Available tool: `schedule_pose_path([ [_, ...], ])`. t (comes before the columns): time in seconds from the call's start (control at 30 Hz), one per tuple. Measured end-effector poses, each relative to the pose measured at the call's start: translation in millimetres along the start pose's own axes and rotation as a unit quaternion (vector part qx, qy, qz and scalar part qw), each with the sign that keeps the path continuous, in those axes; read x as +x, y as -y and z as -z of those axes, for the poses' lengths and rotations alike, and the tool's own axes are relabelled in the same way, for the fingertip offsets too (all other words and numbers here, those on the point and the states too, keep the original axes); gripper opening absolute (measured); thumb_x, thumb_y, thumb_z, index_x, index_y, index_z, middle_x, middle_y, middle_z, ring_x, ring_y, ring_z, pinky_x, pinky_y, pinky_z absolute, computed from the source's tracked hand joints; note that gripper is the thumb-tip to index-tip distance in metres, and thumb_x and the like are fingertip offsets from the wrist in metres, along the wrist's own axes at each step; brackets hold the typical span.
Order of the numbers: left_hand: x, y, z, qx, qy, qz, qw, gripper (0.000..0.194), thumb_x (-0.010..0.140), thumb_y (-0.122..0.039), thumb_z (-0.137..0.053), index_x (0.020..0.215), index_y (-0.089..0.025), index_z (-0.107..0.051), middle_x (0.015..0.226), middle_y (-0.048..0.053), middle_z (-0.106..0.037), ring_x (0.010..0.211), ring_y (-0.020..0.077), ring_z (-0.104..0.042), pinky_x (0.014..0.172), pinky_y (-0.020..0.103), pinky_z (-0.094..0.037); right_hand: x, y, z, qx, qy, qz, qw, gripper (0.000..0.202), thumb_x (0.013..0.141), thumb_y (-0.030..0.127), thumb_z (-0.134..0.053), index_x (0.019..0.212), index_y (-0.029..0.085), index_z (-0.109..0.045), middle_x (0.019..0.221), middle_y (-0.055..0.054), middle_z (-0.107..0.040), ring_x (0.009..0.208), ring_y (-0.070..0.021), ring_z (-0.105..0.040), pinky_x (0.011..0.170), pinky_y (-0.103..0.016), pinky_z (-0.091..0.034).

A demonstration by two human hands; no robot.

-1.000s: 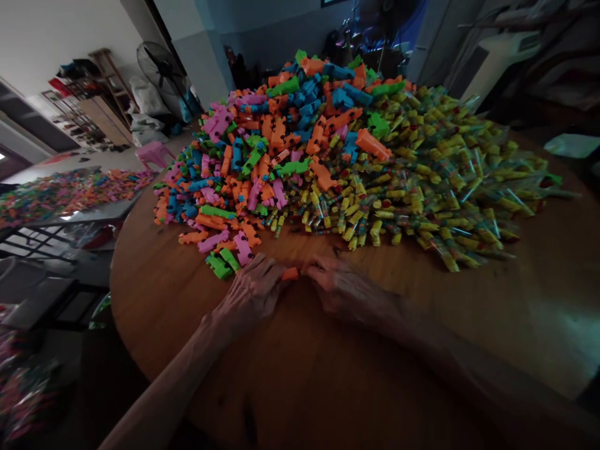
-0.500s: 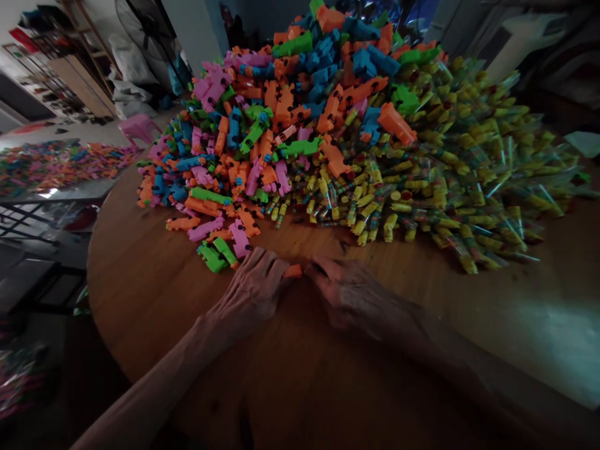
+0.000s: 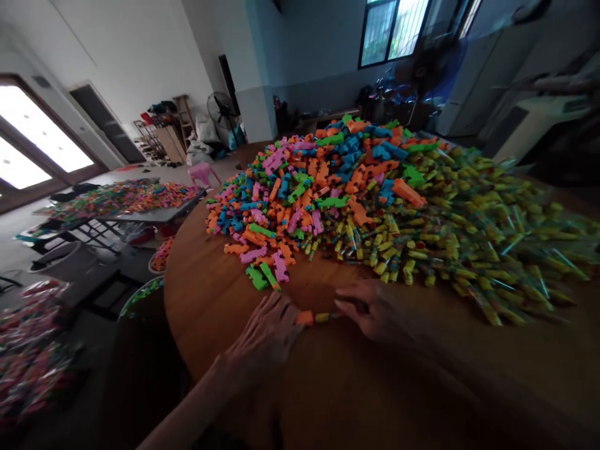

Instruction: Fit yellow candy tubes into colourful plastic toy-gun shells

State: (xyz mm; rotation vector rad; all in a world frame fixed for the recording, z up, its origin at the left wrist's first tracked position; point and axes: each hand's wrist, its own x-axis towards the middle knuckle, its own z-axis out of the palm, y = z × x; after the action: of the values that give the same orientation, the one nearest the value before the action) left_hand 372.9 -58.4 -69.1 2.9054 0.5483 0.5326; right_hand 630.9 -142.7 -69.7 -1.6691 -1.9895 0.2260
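Observation:
My left hand (image 3: 272,324) is closed around a small orange plastic toy vehicle (image 3: 304,318), and only one end of it shows beyond the fingers. Against that end lies a short yellow wrapped tube (image 3: 322,317), in line with the toy. My right hand (image 3: 372,307) is at the tube's far end, its fingers curled and seeming to pinch the wrapper; the exact grip is dark and blurred. Just beyond my left hand lie a green toy vehicle (image 3: 257,277) and a pink one (image 3: 280,267).
A heap of coloured toy vehicles (image 3: 300,181) covers the back of the round wooden table (image 3: 210,300). Beside it on the right spreads a pile of yellow tubes in clear film (image 3: 445,231). Another table (image 3: 159,214) with toys, a pink stool (image 3: 204,174) and filled bags (image 3: 32,337) stand left.
The view has tilted up and shows more of the room. My right hand has drawn away from the left, and the yellow tube now shows between them beside the orange toy.

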Motion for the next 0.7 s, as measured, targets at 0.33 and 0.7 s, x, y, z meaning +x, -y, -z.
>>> schedule_pose_path([
  [0.33,-156.1,65.9,46.2,0.159,-0.193,0.217,0.944,0.019,0.100,-0.027,-0.055,0.118,-0.021,-0.057,0.108,0.010,-0.062,0.103,0.0275,-0.057,0.089,0.043,-0.049,82.3,14.6,-11.4,-0.166,0.008,-0.069,0.984,0.031,0.103,0.031,-0.040,0.111,0.017,-0.066,0.106,-0.012,-0.066,0.088,-0.0207,-0.064,0.073,-0.030,-0.043],
  [0.7,-34.4,47.0,44.2,0.150,-0.103,0.115,0.977,0.054,0.098,-0.029,-0.058,0.149,-0.022,-0.044,0.138,0.014,-0.056,0.126,0.0324,-0.051,0.102,0.053,-0.048,108.5,25.6,-25.5,-0.193,0.018,-0.157,0.968,0.033,0.095,0.023,-0.050,0.123,0.012,-0.064,0.111,-0.019,-0.067,0.099,-0.0269,-0.067,0.080,-0.033,-0.049],
])
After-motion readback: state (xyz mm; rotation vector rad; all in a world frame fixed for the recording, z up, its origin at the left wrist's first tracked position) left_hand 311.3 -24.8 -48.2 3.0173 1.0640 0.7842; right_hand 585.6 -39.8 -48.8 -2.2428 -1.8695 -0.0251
